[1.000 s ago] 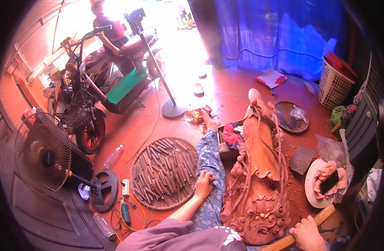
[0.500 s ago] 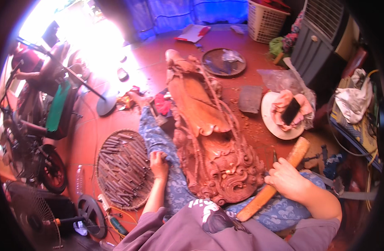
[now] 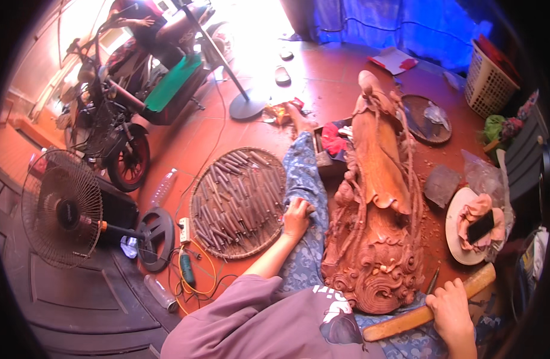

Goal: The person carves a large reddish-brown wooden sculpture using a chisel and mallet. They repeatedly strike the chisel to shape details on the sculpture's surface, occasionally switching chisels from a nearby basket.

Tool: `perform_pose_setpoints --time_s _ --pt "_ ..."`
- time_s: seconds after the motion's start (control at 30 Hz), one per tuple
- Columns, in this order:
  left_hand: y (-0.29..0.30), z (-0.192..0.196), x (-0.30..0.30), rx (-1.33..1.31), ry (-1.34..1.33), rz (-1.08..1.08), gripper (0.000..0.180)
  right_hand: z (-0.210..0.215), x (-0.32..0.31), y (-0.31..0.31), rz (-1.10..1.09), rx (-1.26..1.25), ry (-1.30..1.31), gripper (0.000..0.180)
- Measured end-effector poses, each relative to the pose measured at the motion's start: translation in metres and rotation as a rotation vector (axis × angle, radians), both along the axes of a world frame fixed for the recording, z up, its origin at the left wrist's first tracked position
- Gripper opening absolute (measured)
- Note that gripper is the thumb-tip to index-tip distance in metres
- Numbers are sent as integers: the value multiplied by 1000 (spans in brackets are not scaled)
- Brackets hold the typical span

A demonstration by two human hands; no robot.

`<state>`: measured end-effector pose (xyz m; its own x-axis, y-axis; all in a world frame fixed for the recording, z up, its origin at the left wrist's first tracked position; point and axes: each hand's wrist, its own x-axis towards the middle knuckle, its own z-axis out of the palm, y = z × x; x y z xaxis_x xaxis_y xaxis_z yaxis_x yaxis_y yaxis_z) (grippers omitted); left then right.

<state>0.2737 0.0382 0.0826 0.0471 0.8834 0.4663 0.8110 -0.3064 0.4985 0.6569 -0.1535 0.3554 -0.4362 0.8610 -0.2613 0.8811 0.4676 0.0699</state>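
A reddish wooden carving (image 3: 379, 197), with a robed figure and swirls at its near end, lies before me between my legs. My right hand (image 3: 450, 311) is wrapped round a thick wooden club (image 3: 430, 305) that slants across my right thigh. A thin dark chisel (image 3: 433, 280) sticks up beside that hand; whether the fingers also hold it is hidden. My left hand (image 3: 297, 216) rests closed on my left leg, in blue patterned trousers (image 3: 305, 173); anything inside its fingers is too small to make out. Left of it, a round woven tray (image 3: 194, 209) holds many carving chisels (image 3: 239, 197).
A standing fan (image 3: 68, 209), a power strip (image 3: 184, 230) and cords are at left, below a motorbike (image 3: 131, 155) with a person beside it. At right lie a hat (image 3: 457, 230) with a phone (image 3: 480, 228) and a plastic bag (image 3: 481, 167). Another round tray (image 3: 418, 134) sits behind.
My view has swung left, so the carving and trays appear farther right, and more of the fan and motorbike shows. Both hands keep about the same places, the right still on the wooden club.
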Motion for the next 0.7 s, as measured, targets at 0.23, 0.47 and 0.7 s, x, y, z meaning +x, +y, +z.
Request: perform_pose_setpoints --time_s 0.23,0.47,0.7 --pt "-1 -3 -4 13 -34 28 13 -6 1 3 43 -63 -16 9" --pt "-2 -2 -2 29 -41 16 17 2 6 7 54 -116 125 10" --pt "-5 3 -5 -8 -17 35 22 -9 11 9 82 -100 159 11"
